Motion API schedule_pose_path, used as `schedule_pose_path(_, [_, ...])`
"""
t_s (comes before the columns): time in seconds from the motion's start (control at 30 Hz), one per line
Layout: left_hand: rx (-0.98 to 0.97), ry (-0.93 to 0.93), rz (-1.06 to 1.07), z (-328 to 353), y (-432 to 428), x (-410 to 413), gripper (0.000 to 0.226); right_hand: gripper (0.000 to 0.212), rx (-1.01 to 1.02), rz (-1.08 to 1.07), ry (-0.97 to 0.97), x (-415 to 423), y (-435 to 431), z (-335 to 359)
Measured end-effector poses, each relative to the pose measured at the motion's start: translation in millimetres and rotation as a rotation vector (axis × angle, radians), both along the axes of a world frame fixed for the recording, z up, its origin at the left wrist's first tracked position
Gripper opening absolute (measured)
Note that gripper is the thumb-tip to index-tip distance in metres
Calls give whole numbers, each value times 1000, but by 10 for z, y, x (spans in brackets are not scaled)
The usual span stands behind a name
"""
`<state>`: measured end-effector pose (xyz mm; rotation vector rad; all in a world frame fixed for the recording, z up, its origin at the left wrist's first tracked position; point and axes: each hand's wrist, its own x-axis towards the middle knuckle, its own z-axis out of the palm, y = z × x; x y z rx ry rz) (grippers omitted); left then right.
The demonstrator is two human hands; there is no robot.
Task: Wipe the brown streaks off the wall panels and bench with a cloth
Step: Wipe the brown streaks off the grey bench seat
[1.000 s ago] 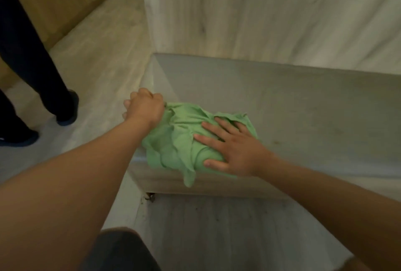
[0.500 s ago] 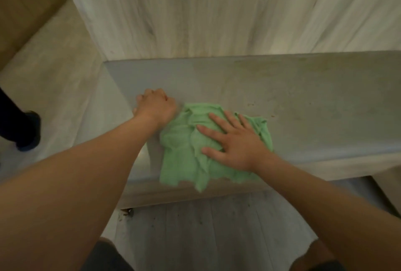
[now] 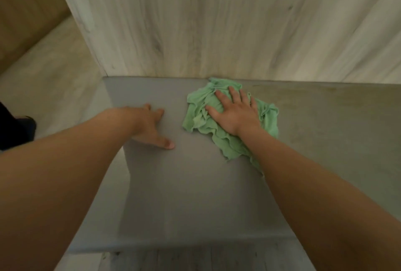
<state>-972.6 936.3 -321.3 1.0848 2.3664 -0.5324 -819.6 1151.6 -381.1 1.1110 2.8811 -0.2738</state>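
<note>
In the head view, our right hand (image 3: 236, 114) lies flat on the green cloth (image 3: 225, 142). Its fingers (image 3: 233, 93) are straight and spread, pressing the cloth down rather than gripping it. The cloth sits crumpled toward the back of the grey surface (image 3: 184, 184), and its far edge touches the foot of the wall panel (image 3: 195, 21). It spills out from under the palm toward 9 o'clock and runs toward 5 o'clock beneath the wrist and forearm. The fingertips point to 12 o'clock and end just short of the cloth's far edge.

At 9 o'clock from the cloth, and apart from it, our left hand (image 3: 149, 123) rests on the bare surface near its left edge. It is released and holds nothing, with the thumb stretched toward 4 o'clock.

To 3 o'clock of the cloth the surface shows a dull brownish tinge (image 3: 325, 119). The pale wood-grain wall panel rises behind. At the left lies the light floor (image 3: 54, 71), with a dark shoe (image 3: 15, 129) at the frame's edge.
</note>
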Motion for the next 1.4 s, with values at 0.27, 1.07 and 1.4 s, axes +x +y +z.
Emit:
schedule_pose_path(0.27, [149, -92, 12, -544, -72, -265, 161, 86, -30, -276, -10, -642, 125, 56])
schedule_pose_path(1.07, [216, -60, 20, -568, -116, -225, 158, 76, -31, 169, -5, -114, -516, 41])
schedule_pose_path(1.4, [522, -20, 279, 108, -968, 153, 45, 78, -11, 514, 49, 944, -1682, 61])
